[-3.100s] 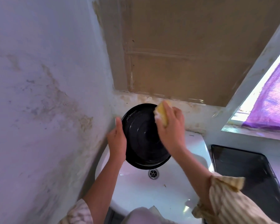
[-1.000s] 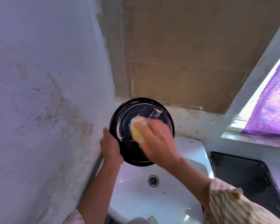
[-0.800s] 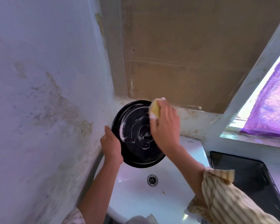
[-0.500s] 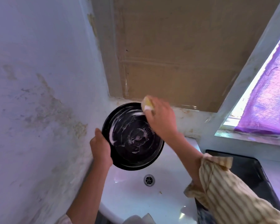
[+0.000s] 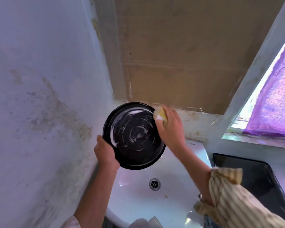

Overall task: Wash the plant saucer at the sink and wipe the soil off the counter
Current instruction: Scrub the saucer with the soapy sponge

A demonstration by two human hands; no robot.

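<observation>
I see the black plant saucer (image 5: pixel 135 135) tilted up over the white sink (image 5: pixel 138 195), streaked with suds. My left hand (image 5: pixel 105 151) grips its lower-left rim. My right hand (image 5: pixel 170 127) clutches a yellow sponge (image 5: pixel 160 115) against the upper-right rim. A black tray (image 5: pixel 253 176) sits to the right.

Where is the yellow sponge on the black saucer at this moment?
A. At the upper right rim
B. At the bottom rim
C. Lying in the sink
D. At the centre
A: the right hand holds the sponge against the upper right rim of the soapy saucer, which the left hand holds over the sink.
</observation>
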